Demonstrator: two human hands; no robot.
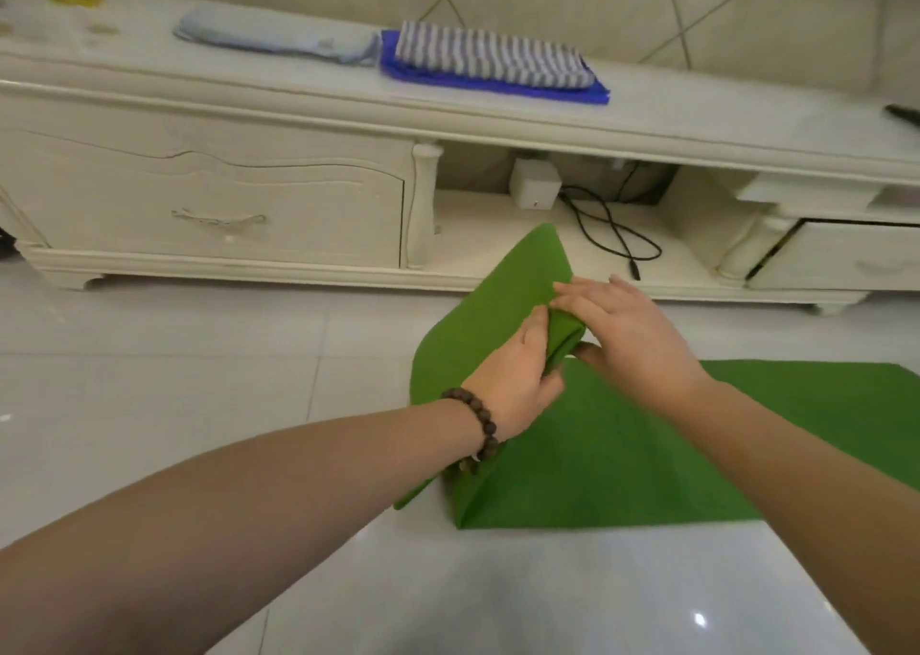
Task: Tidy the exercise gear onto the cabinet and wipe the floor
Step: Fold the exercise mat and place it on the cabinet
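Before the cabinet: left hand gripping, right hand pinching the green mat's end; roll tightly, edges aligned.

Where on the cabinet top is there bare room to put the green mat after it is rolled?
The cabinet top is bare between the blue cloth, which carries a striped towel, and a dark object at the far right. A smaller bare patch lies left of the pale blue towel. The middle is crowded. Both hands, left and right, hold the green mat.
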